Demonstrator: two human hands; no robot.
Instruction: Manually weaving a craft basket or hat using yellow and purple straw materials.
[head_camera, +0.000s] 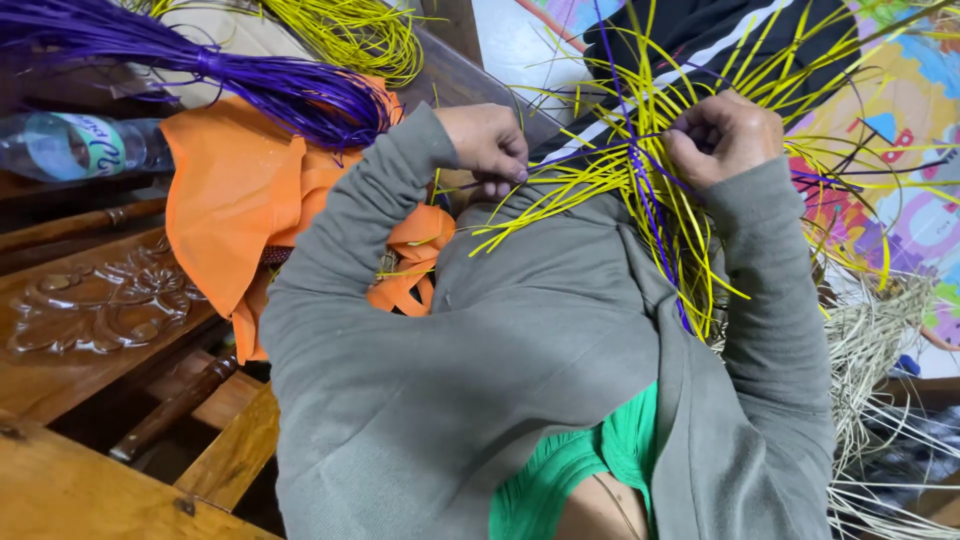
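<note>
A loose weave of yellow strips (640, 165) with a few purple strips (655, 215) worked through it fans out in front of my chest. My left hand (490, 140) pinches the end of a thin purple strand at the weave's left side. Pressed into the centre of the weave, my right hand (725, 135) is closed around a cluster of yellow and purple strips. Both arms wear grey sleeves.
A bundle of purple strips (250, 75) lies on an orange bag (235, 190) at left, with a yellow bundle (350, 35) behind. A plastic water bottle (75, 145) rests on carved wooden furniture (90, 300). Pale straw fibres (880, 340) and a colourful mat (900, 120) are at right.
</note>
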